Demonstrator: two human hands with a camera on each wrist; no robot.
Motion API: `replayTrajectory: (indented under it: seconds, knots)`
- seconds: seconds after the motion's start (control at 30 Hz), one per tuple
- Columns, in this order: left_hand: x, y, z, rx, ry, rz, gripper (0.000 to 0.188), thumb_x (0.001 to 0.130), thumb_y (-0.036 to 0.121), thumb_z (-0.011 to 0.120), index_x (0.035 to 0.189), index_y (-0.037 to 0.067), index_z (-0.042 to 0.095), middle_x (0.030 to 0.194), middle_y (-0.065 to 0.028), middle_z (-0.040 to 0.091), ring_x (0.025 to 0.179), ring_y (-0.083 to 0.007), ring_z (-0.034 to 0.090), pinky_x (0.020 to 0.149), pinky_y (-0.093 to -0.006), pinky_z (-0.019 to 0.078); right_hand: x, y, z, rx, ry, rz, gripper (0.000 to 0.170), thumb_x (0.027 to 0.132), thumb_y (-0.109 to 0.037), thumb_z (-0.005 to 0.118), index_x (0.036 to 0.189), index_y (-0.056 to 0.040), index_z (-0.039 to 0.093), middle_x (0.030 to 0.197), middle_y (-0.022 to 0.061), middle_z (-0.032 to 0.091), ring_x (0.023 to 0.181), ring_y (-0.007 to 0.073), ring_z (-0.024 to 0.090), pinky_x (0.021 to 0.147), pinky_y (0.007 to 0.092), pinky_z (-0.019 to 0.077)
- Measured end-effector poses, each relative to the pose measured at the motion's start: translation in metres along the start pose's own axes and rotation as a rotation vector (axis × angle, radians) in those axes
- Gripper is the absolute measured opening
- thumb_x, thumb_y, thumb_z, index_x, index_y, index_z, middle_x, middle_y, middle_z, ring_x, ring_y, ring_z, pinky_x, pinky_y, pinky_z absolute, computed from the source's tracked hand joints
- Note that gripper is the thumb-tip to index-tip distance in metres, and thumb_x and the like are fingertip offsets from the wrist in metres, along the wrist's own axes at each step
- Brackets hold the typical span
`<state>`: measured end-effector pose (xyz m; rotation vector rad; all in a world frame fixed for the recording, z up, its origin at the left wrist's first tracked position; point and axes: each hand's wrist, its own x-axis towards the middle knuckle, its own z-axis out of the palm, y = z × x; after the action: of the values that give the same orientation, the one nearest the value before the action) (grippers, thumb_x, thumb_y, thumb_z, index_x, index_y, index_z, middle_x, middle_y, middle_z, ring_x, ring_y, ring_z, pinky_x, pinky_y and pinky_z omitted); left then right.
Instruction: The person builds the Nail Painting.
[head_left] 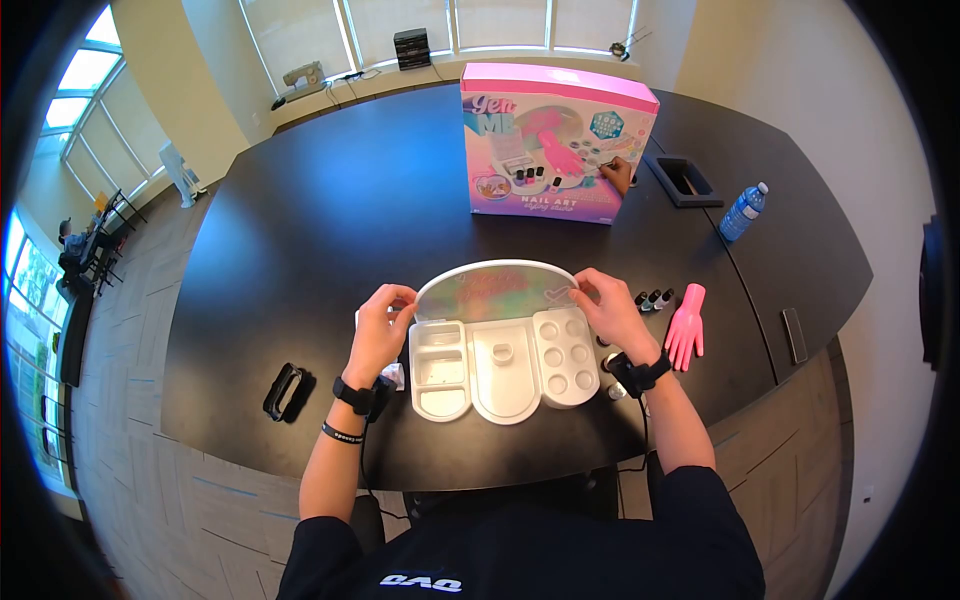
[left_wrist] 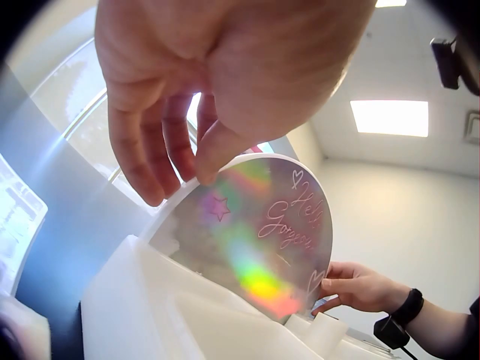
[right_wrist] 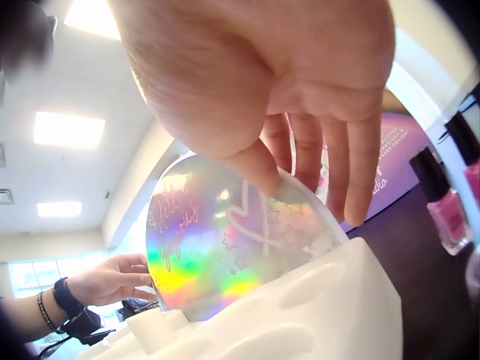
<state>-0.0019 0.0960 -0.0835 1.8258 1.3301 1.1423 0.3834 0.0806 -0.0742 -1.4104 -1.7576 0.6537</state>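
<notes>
A white plastic nail-art tray (head_left: 505,400) rests near the table's front edge, with a small round post in its middle section. Along its back stands an iridescent, mirror-like half-round panel (head_left: 490,290) with a white rim and "Hello Gorgeous" lettering. My left hand (head_left: 378,325) pinches the panel's left edge, thumb in front and fingers behind, as the left wrist view shows. On the opposite edge, my right hand (head_left: 612,305) grips the rim the same way, its thumb (right_wrist: 259,169) over the shiny face. The panel's lower edge meets the tray's back.
A pink hand model (head_left: 687,325) and several nail polish bottles (head_left: 655,300) lie to the right. Behind the tray stands a large pink box (head_left: 550,195). A water bottle (head_left: 743,212) is farther right. At left sits a black band-like object (head_left: 287,392).
</notes>
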Motion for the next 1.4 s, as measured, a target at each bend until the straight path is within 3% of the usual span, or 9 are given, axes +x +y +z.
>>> replayTrajectory:
  seconds: [0.33, 0.6, 0.67, 1.33, 1.4]
  knots:
    - [-0.004, -0.011, 0.000, 0.047, -0.123, -0.006, 0.014, 0.103, 0.001, 0.069, 0.117, -0.002, 0.069, 0.105, -0.0096, 0.077, 0.102, -0.0199, 0.075, 0.095, -0.0371, 0.0606, -0.006, 0.011, 0.005, -0.036, -0.054, -0.018, 0.017, 0.093, -0.005, 0.076, 0.108, 0.0011, 0.071, 0.095, 0.0150, 0.076, 0.090, 0.0316, 0.078, 0.083, 0.0414, 0.0619]
    - [-0.008, -0.018, 0.002, 0.230, -0.235, -0.019, 0.017, 0.101, 0.001, 0.071, 0.117, -0.003, 0.070, 0.104, -0.0176, 0.078, 0.100, -0.0292, 0.078, 0.090, -0.0375, 0.0607, -0.010, 0.020, 0.010, -0.151, -0.027, -0.018, 0.014, 0.090, -0.003, 0.076, 0.098, 0.0032, 0.066, 0.091, 0.0236, 0.073, 0.088, 0.0463, 0.072, 0.077, 0.0496, 0.0559]
    - [-0.008, -0.018, 0.004, 0.175, -0.161, 0.047, 0.011, 0.098, 0.002, 0.071, 0.107, -0.003, 0.069, 0.093, -0.0243, 0.075, 0.090, -0.0448, 0.073, 0.077, -0.0454, 0.0555, -0.010, 0.017, 0.009, -0.160, -0.024, -0.024, 0.014, 0.090, -0.003, 0.075, 0.098, 0.0033, 0.066, 0.091, 0.0241, 0.073, 0.088, 0.0470, 0.071, 0.077, 0.0502, 0.0559]
    - [-0.003, -0.018, 0.002, 0.227, -0.172, 0.099, 0.008, 0.099, 0.005, 0.069, 0.101, -0.003, 0.069, 0.087, -0.0282, 0.070, 0.086, -0.0500, 0.068, 0.072, -0.0478, 0.0524, -0.010, 0.017, 0.011, -0.223, 0.001, -0.031, 0.011, 0.091, -0.002, 0.076, 0.094, 0.0049, 0.068, 0.085, 0.0272, 0.072, 0.086, 0.0489, 0.071, 0.076, 0.0518, 0.0560]
    - [-0.004, -0.017, 0.003, 0.222, -0.175, 0.094, 0.008, 0.099, 0.004, 0.069, 0.101, -0.003, 0.069, 0.087, -0.0284, 0.069, 0.086, -0.0501, 0.067, 0.072, -0.0478, 0.0524, -0.010, 0.022, 0.012, -0.210, 0.032, -0.073, 0.012, 0.088, -0.002, 0.079, 0.095, 0.0043, 0.071, 0.084, 0.0260, 0.073, 0.079, 0.0464, 0.072, 0.071, 0.0470, 0.0554]
